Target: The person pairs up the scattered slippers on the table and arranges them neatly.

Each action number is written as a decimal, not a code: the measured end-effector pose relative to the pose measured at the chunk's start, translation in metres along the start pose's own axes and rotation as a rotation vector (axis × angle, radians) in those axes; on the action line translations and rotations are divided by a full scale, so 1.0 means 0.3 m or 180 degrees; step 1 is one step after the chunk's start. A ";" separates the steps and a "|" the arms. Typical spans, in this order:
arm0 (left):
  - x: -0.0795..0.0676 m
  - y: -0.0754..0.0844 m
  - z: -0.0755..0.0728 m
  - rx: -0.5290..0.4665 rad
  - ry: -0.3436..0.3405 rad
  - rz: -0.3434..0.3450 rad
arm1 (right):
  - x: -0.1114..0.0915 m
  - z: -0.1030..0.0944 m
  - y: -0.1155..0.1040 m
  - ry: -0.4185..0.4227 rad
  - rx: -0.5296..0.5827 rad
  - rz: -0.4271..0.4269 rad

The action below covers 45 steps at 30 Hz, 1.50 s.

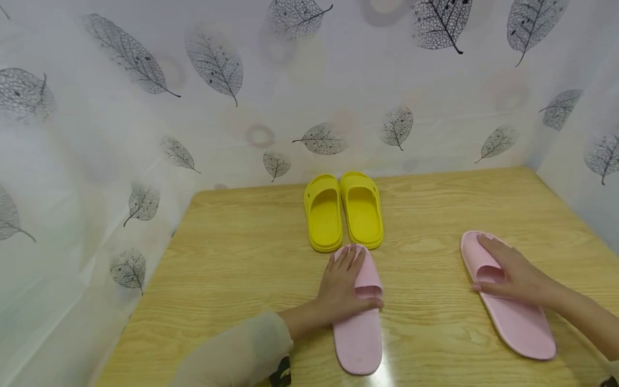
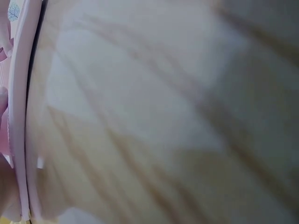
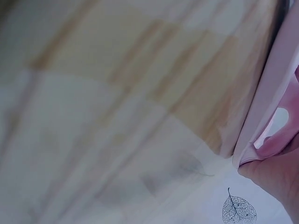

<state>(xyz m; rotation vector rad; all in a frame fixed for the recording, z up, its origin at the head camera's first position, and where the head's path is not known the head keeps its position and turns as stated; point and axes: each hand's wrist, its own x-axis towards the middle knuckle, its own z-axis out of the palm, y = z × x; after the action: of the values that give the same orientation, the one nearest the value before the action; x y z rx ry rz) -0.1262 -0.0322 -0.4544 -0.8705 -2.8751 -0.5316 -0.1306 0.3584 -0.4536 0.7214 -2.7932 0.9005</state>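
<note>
Two pink slippers lie apart on the wooden table [image 1: 242,269] in the head view. My left hand [image 1: 340,290] holds the left pink slipper [image 1: 359,344], its fingers over the ribbed strap and its thumb across to the right edge. The right pink slipper [image 1: 524,328] lies slanted, toe to the upper left. My right hand [image 1: 524,277] grips it, with the thumb at its left edge and the fingers on the strap. The right wrist view shows the thumb [image 3: 271,175] against the slipper's rim. In the left wrist view, a pale pink sole edge [image 2: 19,102] runs down the left side.
A pair of yellow slippers [image 1: 325,220] stands side by side near the table's back edge, just beyond the left pink slipper's toe. A white leaf-patterned curtain [image 1: 251,118] hangs behind the table and at both sides. Blurred striped surfaces fill most of both wrist views.
</note>
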 end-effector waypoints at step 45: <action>0.017 0.037 0.005 0.0059 -0.0157 -0.0069 | 0.002 0.007 -0.014 0.0011 0.0005 -0.0091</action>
<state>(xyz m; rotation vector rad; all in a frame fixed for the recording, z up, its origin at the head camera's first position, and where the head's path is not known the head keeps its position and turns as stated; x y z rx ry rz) -0.1243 -0.0203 -0.4515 -0.8627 -2.9321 -0.4917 -0.1291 0.3541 -0.4530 0.7573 -2.7720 0.8984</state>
